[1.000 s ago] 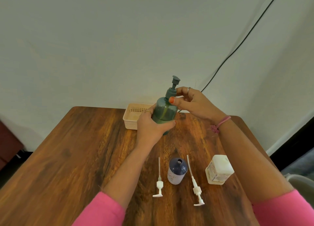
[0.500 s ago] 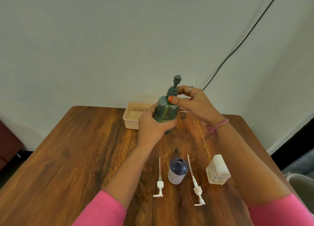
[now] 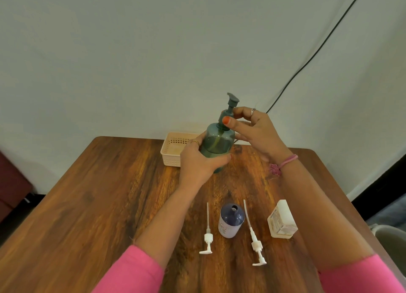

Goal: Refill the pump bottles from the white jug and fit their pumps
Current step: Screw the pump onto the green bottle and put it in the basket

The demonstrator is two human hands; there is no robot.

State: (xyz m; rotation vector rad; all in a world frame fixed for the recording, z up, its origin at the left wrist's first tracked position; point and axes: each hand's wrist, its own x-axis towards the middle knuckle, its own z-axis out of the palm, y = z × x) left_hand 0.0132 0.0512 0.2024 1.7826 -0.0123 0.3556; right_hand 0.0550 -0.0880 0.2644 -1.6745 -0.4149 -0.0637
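Note:
My left hand [image 3: 198, 161] wraps the body of a dark green pump bottle [image 3: 216, 144] held just above the far middle of the wooden table [image 3: 98, 196]. My right hand [image 3: 256, 131] pinches the collar of its green pump [image 3: 229, 108], which sits in the neck. Nearer to me stands a dark blue bottle [image 3: 231, 220] with an open neck. Two white pumps lie flat on either side of it, one on the left [image 3: 207, 234] and one on the right [image 3: 253, 235]. A white jug [image 3: 282, 220] stands to the right of them.
A cream plastic basket [image 3: 173, 147] sits at the table's far edge, just behind the green bottle. A black cable [image 3: 312, 57] runs down the wall. A grey bin rim [image 3: 388, 235] shows off the table's right side.
The pump head has turned under my right fingers, its spout now pointing left. Both hands and the green bottle stay in about the same place.

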